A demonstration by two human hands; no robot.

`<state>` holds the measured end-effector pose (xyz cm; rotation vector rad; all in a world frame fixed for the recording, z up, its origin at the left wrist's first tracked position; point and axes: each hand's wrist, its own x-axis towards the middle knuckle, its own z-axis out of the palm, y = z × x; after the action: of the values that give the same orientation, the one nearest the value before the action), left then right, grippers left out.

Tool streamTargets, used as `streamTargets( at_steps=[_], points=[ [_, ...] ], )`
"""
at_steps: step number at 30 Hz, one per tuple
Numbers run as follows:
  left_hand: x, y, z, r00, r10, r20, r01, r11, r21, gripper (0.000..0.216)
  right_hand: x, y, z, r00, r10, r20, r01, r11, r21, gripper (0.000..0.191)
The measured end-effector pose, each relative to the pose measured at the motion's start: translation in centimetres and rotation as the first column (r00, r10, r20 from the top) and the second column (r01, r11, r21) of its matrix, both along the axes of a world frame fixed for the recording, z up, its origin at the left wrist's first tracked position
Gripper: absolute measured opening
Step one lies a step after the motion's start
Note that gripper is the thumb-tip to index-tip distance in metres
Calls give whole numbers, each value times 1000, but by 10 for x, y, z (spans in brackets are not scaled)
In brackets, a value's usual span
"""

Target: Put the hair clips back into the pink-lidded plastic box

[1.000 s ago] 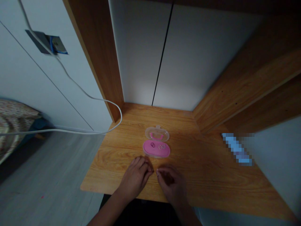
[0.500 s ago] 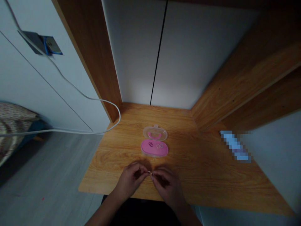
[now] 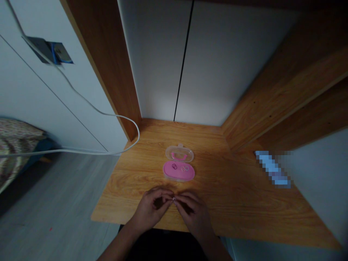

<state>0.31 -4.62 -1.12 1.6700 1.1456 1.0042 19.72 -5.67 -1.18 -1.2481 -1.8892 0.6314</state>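
Left hand, right hand: fingertips, apart a second ago, now meet | both pinched closed on small pale loop, sharing it | loop at six o'clock of pink oval case

1. Dim light: my left hand and right hand shade the desk softly.
2. Beyond them, the wall is palest low down.
3. Right of them, coarse pixels hide a bluish thing.
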Motion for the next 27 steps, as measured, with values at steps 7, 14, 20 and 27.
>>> streamTargets(
  at_steps=[7, 14, 20, 27],
  points=[
    [1, 0, 0, 999, 30, 22, -29, 999, -38, 7, 1, -2, 0, 1000, -27, -15, 28, 998, 50, 13],
    [0, 0, 5, 1000, -21, -15, 20, 999, -37, 10, 0, -2, 4, 996, 85, -7, -85, 996, 1, 17],
    [-1, 0, 3, 1000, 7, -11, -8, 998, -66, 10, 0, -3, 5, 996, 91, 16, -90, 995, -36, 19],
    [0, -1, 1, 999, -28, 37, 30, 997, -74, 16, 0, -1, 6, 997, 72, 2, -72, 997, -6, 17]
  ],
)
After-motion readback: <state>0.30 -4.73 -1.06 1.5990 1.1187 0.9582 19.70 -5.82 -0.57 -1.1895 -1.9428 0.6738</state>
